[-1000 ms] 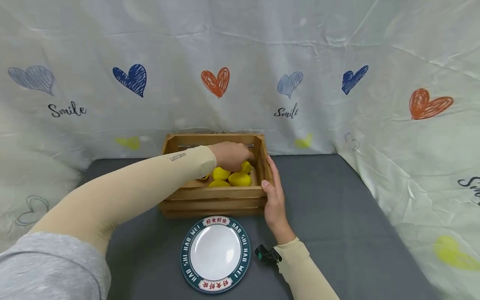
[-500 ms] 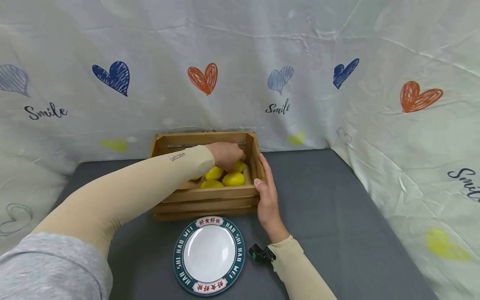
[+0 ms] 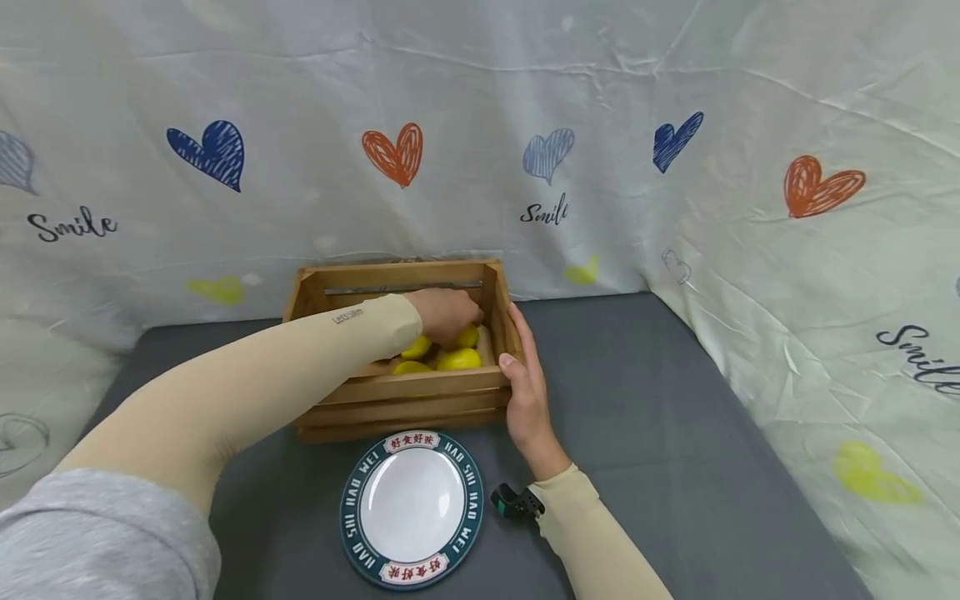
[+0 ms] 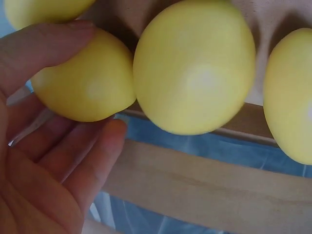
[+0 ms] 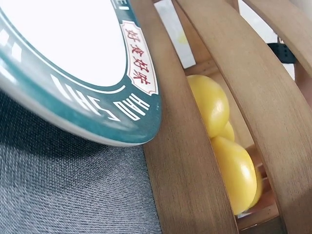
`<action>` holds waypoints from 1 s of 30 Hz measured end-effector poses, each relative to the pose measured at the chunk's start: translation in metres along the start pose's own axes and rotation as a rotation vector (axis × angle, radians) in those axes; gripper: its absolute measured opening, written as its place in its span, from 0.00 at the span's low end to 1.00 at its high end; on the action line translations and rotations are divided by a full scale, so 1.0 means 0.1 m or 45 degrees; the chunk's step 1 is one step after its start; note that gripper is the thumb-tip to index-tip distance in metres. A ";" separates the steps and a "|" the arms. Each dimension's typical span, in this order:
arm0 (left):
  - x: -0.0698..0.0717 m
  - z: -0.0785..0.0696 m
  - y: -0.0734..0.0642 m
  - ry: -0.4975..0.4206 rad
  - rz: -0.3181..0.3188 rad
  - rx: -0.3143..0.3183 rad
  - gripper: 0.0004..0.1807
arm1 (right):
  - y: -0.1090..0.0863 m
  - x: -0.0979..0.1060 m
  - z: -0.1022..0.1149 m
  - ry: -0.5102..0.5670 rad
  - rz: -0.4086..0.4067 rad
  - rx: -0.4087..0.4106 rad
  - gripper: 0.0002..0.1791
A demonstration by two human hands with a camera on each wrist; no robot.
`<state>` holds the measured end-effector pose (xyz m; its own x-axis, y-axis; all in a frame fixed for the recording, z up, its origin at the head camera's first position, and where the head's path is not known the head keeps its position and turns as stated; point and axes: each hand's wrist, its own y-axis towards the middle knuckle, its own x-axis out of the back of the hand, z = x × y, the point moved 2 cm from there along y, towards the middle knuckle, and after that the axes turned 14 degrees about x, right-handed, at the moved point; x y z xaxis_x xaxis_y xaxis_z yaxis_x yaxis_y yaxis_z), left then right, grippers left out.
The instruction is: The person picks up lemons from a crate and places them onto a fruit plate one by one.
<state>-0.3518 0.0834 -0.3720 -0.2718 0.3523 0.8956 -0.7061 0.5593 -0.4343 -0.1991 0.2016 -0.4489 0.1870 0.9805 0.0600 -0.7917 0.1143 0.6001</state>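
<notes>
My left hand (image 3: 447, 315) reaches down into a slatted wooden crate (image 3: 401, 408). In the left wrist view, its thumb lies over a yellow lemon (image 4: 90, 80) and the fingers curl in from below. A second, larger-looking lemon (image 4: 195, 68) sits right beside that one, and another lemon (image 4: 292, 97) lies further along. More of the fruit, such as a lemon (image 3: 459, 359), shows under the hand in the head view. My right hand (image 3: 531, 408) grips the crate's right side, thumb at the front corner of the rim and fingers along the outside.
A round plate (image 3: 412, 504) with a teal lettered rim lies on the dark grey tabletop (image 3: 675, 467), close in front of the crate. Behind the crate hangs a pale curtain (image 3: 450, 67) printed with hearts. My left sleeve (image 3: 300, 350) crosses over the crate's left part.
The head view has turned so that crate and plate sit further left in it. My left hand has sunk slightly lower in the crate. The right hand keeps its hold on the side.
</notes>
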 end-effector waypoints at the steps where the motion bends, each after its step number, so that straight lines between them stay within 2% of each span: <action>1: 0.01 0.03 -0.04 -0.027 -0.009 0.003 0.29 | 0.00 -0.02 0.00 0.001 0.003 0.000 0.40; 7: 0.10 0.18 -0.35 -0.152 -0.089 0.007 0.28 | 0.01 -0.09 0.02 0.002 0.011 -0.004 0.40; 12: 0.17 0.27 -0.63 -0.244 -0.185 0.015 0.34 | 0.01 -0.08 0.02 -0.013 0.008 -0.014 0.40; 15: 0.20 0.29 -0.81 -0.264 -0.215 0.033 0.36 | 0.00 -0.03 0.02 -0.025 -0.007 -0.011 0.40; 23: 0.18 0.36 -1.39 -0.333 -0.271 0.116 0.36 | -0.04 0.03 0.00 -0.061 -0.002 -0.036 0.40; 30: 0.14 0.40 -1.98 -0.269 -0.362 0.107 0.37 | -0.02 -0.04 0.04 -0.033 -0.003 -0.024 0.40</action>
<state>-0.2422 -0.0520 -0.2695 -0.1795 0.0239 0.9835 -0.8220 0.5456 -0.1633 -0.1962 0.1967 -0.4476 0.2033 0.9759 0.0792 -0.8023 0.1197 0.5849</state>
